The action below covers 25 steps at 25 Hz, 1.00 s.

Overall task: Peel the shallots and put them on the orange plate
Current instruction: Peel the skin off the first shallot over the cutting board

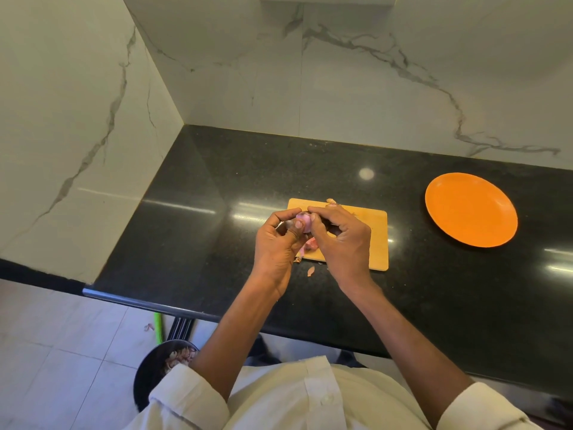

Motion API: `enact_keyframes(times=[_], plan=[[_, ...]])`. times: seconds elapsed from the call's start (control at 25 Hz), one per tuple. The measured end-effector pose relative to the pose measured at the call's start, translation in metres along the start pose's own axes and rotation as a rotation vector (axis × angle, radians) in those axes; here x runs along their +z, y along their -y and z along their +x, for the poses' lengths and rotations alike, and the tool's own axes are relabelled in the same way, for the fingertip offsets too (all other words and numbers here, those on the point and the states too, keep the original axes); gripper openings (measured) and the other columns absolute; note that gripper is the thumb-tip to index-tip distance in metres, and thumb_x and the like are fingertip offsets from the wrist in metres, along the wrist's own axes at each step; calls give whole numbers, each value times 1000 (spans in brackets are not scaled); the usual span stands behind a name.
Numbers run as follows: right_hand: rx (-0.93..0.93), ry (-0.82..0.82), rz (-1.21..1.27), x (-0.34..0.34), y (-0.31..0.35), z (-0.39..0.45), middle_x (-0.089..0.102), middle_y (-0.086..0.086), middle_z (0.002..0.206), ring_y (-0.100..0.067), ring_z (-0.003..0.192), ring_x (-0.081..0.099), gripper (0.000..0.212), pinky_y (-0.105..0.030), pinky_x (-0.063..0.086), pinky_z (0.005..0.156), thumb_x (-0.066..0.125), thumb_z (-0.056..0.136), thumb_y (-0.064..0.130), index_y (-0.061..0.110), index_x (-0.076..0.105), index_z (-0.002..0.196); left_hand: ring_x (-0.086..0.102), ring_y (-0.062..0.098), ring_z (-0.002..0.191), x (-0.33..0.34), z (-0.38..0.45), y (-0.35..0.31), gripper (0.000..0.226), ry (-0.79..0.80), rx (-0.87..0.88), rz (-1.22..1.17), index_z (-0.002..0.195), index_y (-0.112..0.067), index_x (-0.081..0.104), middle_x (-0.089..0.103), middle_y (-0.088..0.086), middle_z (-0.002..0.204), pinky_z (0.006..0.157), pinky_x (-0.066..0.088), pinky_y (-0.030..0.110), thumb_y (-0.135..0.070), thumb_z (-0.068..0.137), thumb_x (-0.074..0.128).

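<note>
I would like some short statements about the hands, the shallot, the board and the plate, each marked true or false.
1. Both hands, the left hand and the right hand, hold one shallot. True.
2. The orange plate already holds peeled shallots. False: nothing lies on it.
3. The hands work above the wooden cutting board. True.
4. The plate stands on the board. False: it sits apart, on the black counter.
5. Peel scraps lie by the board's near edge. True.
</note>
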State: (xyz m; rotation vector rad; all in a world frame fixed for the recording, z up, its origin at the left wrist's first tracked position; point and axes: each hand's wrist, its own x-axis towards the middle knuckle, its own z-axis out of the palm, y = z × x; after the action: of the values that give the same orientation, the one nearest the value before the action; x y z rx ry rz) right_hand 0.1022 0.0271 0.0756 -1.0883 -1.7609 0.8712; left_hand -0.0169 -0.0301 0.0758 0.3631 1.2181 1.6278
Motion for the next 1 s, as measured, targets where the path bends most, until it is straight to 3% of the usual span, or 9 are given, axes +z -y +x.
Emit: enact_keyframes(times=[0.16, 0.24, 0.36, 0.44, 0.52, 0.72, 0.8, 0.88, 1.0], plan=[[0, -12, -45, -2, 4, 2, 78, 8, 91, -12, 88, 72, 8, -40, 59, 93, 78, 95, 21, 19, 82, 101, 77, 30, 108, 1, -2, 0, 34, 35, 15, 54, 120, -9, 70, 77, 21, 119, 88, 66, 38, -19, 89, 77], [15, -10, -65, -3, 2, 2, 79, 7, 90, -12, 86, 73, 8, -36, 60, 92, 77, 95, 21, 18, 82, 100, 76, 27, 108, 1, -2, 3, 23, 71, 1, 85, 121, -12, 72, 79, 15, 114, 90, 66, 37, -9, 99, 70], [57, -18, -61, -5, 0, 1, 78, 8, 92, -6, 85, 72, 11, -31, 62, 81, 75, 95, 12, 15, 83, 102, 75, 30, 111, -2, 0, 3, 29, 26, -21, 121, 116, -11, 78, 80, 10, 114, 88, 66, 39, 8, 101, 62], [22, -14, -119, -1, 4, -3, 78, 10, 95, -4, 87, 70, 14, -28, 59, 87, 74, 96, 9, 17, 82, 104, 75, 30, 112, -1, 0, 3, 28, 23, -5, 133, 114, -10, 79, 80, 11, 115, 85, 66, 38, 8, 100, 63], [4, -41, -160, 3, 3, -3, 79, 6, 99, -7, 94, 71, 14, -35, 57, 99, 73, 97, 9, 16, 81, 106, 75, 28, 110, 6, -1, 6, 31, 45, -9, 135, 116, -9, 79, 80, 12, 116, 87, 65, 39, 9, 102, 58], [107, -125, -124, 3, 2, -6, 77, 6, 108, -10, 106, 71, 18, -44, 60, 97, 74, 97, 11, 16, 80, 114, 72, 31, 107, 21, 6, 6, 47, 10, -70, 180, 114, -16, 76, 76, 13, 115, 86, 62, 40, 18, 99, 47], [155, -144, -105, -3, 2, -3, 76, 10, 109, -7, 104, 71, 19, -37, 61, 93, 73, 98, 12, 18, 80, 115, 71, 29, 107, 21, 6, 6, 44, 90, -107, 116, 120, -13, 74, 76, 14, 118, 88, 59, 42, 14, 101, 44], [171, -137, -92, -8, 2, 2, 76, 10, 108, -5, 102, 70, 19, -30, 61, 90, 74, 98, 12, 19, 80, 115, 70, 28, 104, 22, 5, 6, 24, 136, -105, -10, 127, -5, 68, 73, 17, 119, 82, 59, 38, -2, 108, 54], [167, -92, -45, -12, 7, 4, 73, 12, 106, -2, 102, 68, 20, -18, 57, 88, 73, 99, 11, 22, 80, 114, 68, 28, 102, 21, 10, 10, 32, 115, -57, -48, 126, -6, 69, 73, 15, 117, 80, 57, 36, -22, 99, 72]])
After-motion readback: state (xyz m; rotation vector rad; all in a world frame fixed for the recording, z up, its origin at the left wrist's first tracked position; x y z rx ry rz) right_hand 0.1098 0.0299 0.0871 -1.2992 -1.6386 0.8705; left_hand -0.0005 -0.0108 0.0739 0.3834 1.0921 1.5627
